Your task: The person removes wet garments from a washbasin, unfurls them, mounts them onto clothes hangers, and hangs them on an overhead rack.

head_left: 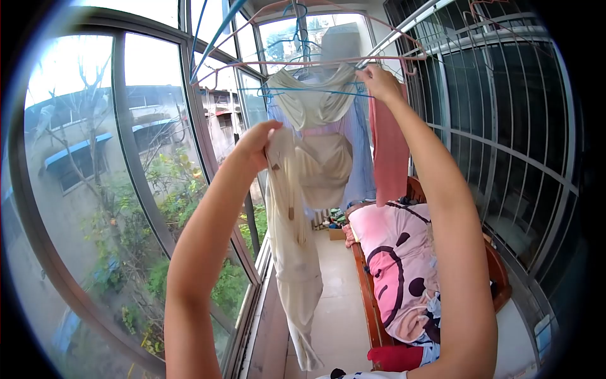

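Observation:
A cream garment [297,252] hangs in front of me, one long narrow part reaching down toward the floor. My left hand [257,144] is closed on its upper left edge. Higher up, a draped cream part [312,104] lies against a thin blue hanger [303,90]; whether both parts are one piece I cannot tell. At that part's upper right corner, my right hand [379,82] pinches the cloth close to the hanger. Behind hang a light blue garment [360,151] and a pink one [389,151].
Several hangers, including a pink hanger [315,62], hang overhead near a metal pole [404,28]. Glass windows [76,158] line the left, a barred window [499,126] the right. A wooden bench [363,284] bears a pink patterned blanket [398,271] and a red cloth [394,358].

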The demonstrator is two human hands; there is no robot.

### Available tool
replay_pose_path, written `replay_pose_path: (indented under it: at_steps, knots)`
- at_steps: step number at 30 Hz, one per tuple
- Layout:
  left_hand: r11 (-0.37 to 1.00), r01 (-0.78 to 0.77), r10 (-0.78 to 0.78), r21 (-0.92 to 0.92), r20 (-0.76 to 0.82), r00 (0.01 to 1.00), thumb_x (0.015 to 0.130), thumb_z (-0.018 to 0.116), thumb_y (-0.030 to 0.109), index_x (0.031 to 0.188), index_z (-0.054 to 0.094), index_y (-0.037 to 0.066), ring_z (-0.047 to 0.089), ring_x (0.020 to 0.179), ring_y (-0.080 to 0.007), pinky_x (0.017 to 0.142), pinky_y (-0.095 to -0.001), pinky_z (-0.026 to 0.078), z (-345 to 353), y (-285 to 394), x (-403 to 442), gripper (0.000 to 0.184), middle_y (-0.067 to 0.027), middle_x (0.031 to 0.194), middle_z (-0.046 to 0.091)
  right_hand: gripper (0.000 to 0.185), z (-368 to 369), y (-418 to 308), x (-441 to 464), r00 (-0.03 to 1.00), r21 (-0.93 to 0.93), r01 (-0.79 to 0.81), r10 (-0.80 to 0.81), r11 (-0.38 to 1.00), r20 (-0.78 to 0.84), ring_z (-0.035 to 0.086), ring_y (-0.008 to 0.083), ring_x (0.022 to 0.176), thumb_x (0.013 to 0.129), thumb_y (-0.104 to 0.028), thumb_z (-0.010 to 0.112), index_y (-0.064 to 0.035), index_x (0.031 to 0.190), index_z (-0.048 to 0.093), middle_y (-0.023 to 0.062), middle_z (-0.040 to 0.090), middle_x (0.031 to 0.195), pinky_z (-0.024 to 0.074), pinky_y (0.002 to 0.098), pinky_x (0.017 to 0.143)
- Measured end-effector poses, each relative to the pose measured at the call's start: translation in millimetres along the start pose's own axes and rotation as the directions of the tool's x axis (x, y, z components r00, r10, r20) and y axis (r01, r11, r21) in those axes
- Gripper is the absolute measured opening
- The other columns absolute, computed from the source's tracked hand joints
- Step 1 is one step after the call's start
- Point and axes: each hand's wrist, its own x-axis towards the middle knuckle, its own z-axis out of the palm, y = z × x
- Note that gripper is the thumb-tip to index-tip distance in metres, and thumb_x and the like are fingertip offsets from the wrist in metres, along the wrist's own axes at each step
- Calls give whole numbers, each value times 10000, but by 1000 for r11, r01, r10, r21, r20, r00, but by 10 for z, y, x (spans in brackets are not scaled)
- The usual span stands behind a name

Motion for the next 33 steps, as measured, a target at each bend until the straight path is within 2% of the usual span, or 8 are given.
replay_pose_path:
  at_steps: [3, 5, 11, 19, 22, 25, 27, 33]
  knots:
    - [998, -18, 17, -63, -15, 1000, 820, 560, 225, 906, 570, 39, 610, 754, -211, 756, -379, 493, 10, 179, 56, 206, -85, 861, 625, 400, 135, 23, -78, 977, 384, 200, -214, 901, -6, 611, 231, 645, 854, -446, 496, -85, 802, 662, 88, 626, 663, 443, 336, 597]
    - [998, -25, 25, -66, -4, 1000, 817, 569, 225, 907, 569, 35, 610, 767, -215, 773, -376, 488, 16, 233, 83, 210, -88, 877, 625, 409, 179, -58, -164, 974, 365, 220, -184, 905, -130, 570, 204, 585, 862, -429, 494, -76, 743, 661, 77, 606, 623, 422, 319, 564]
    - [987, -133, 135, -95, 17, 991, 812, 594, 207, 957, 569, 12, 617, 808, -215, 765, -375, 500, 49, 101, 146, 244, -104, 913, 626, 402, 229, -263, -446, 993, 523, 84, -26, 848, -117, 500, 115, 514, 859, -433, 509, -87, 731, 670, 26, 535, 535, 397, 284, 513]
    - [985, -45, 56, -167, 61, 997, 791, 606, 133, 998, 531, -62, 618, 804, -261, 711, -411, 524, 9, -199, 390, 293, -148, 910, 601, 410, 251, -667, -628, 985, 824, -87, 171, 560, -12, 425, 69, 454, 894, -367, 487, -41, 714, 660, -14, 461, 509, 341, 249, 453]
    - [986, -46, 58, -159, 66, 996, 790, 609, 125, 1005, 541, -40, 612, 838, -250, 743, -389, 513, 53, -257, 367, 280, -139, 932, 600, 375, 187, -645, -675, 953, 915, -268, 222, 301, 206, 343, 37, 425, 902, -330, 486, -28, 752, 652, -52, 390, 501, 273, 210, 422]
    - [986, -80, 98, -145, 127, 987, 799, 604, 127, 1033, 549, 1, 596, 876, -223, 774, -354, 496, 10, -391, 293, 272, -106, 953, 597, 383, 159, -468, -892, 968, 882, -230, 187, 412, 165, 259, 15, 384, 899, -359, 493, -9, 792, 609, -78, 321, 496, 182, 192, 345]
    - [950, -293, 311, -108, 243, 919, 818, 607, 151, 1053, 555, 45, 569, 887, -147, 792, -301, 452, -33, -507, 240, 263, -29, 956, 594, 377, 149, -146, -1192, 965, 791, -260, 183, 554, 189, 238, 8, 366, 897, -366, 495, -23, 801, 618, -85, 315, 482, 150, 192, 336]
    - [949, -286, 254, 134, 214, 943, 825, 608, 158, 1099, 542, 97, 551, 883, -86, 775, -252, 432, -297, -994, -130, 289, 21, 965, 593, 335, -313, 489, -2689, 976, 380, -206, 161, 902, 147, 374, 43, 494, 910, -279, 473, -8, 765, 608, -30, 481, 578, 306, 211, 464]
